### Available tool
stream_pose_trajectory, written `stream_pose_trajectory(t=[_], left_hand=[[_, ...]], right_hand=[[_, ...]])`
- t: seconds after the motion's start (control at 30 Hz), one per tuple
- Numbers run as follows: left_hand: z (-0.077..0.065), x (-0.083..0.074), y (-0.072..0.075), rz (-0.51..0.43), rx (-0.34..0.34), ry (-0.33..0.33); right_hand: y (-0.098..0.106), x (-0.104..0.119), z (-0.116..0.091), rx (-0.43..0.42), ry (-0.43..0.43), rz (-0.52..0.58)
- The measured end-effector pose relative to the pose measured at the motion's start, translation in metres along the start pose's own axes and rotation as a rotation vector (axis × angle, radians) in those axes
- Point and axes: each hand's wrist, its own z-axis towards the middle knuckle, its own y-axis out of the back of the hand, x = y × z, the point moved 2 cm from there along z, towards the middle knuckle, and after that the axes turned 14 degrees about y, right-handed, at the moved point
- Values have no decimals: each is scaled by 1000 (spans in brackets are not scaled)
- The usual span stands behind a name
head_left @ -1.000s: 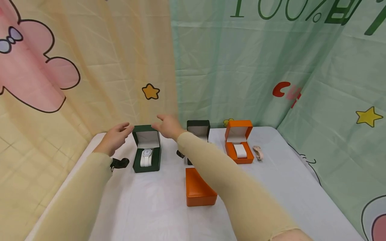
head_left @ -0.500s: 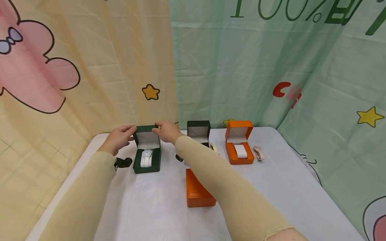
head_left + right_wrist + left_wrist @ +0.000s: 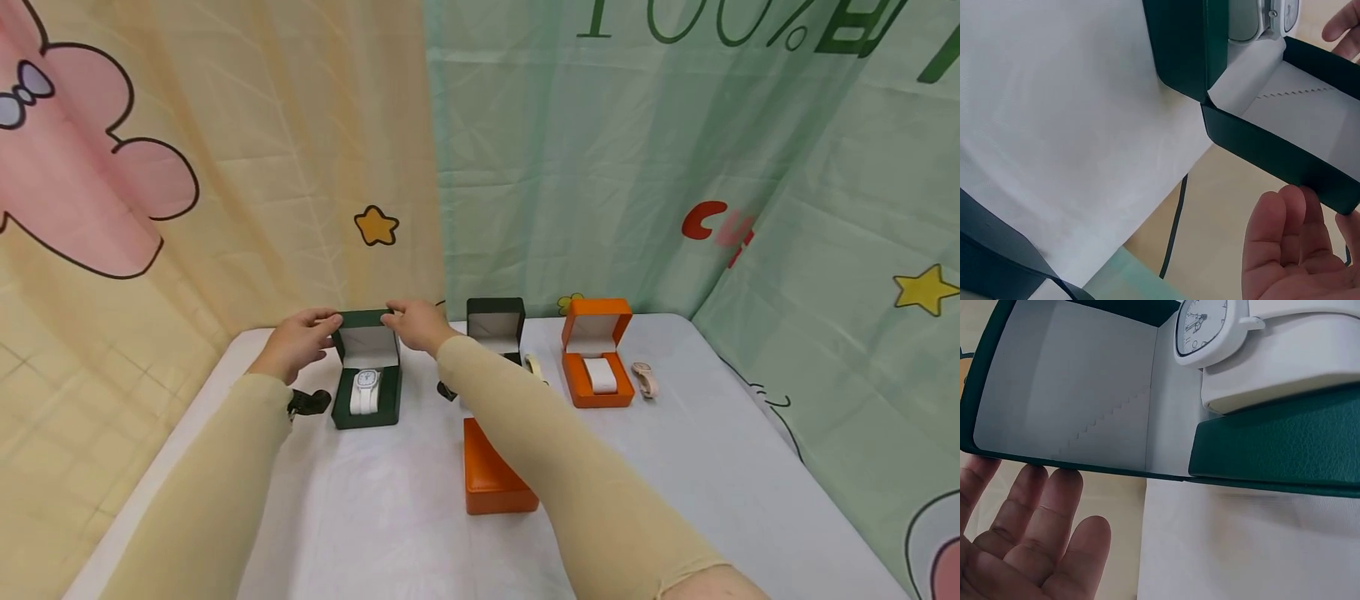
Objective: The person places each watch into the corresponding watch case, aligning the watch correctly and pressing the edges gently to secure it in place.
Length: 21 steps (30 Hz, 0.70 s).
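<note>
A dark green watch box (image 3: 367,422) stands with its lid up at the back left of the table. Inside it, a white watch (image 3: 366,390) is wrapped round a white cushion, its dial facing forward. My left hand (image 3: 294,343) is at the lid's left side; in the left wrist view its fingertips (image 3: 1063,481) touch the lid's edge, fingers extended. At the lid's opposite top corner is my right hand (image 3: 420,327). The right wrist view shows its fingers (image 3: 1266,219), only slightly bent, against the outer side of the raised lid (image 3: 1272,144).
To the right stand a second dark box (image 3: 495,307) with raised lid, partly behind my right forearm, and an open orange box (image 3: 597,308) with a white cushion. A pink watch (image 3: 643,380) lies beside that. A closed orange box (image 3: 501,498) sits nearer, partly covered by my sleeve.
Both hands have come in from hovering near the green box to its lid, touching it from either side. Over the last half second they have barely moved; the lid stays up.
</note>
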Motion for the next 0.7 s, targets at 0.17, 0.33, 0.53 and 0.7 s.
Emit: stream_pose_trajectory(t=[0.17, 0.33, 0.53, 0.7], left_hand=[[-3, -2, 0, -13, 13, 0], [-6, -3, 1, -10, 26, 0], [-7, -2, 1, -17, 36, -9], [-9, -2, 1, -13, 46, -5]], right_hand=[[1, -2, 2, 16, 2, 23], [1, -3, 3, 42, -10, 22], [2, -4, 2, 54, -27, 33], [3, -4, 1, 70, -34, 43]])
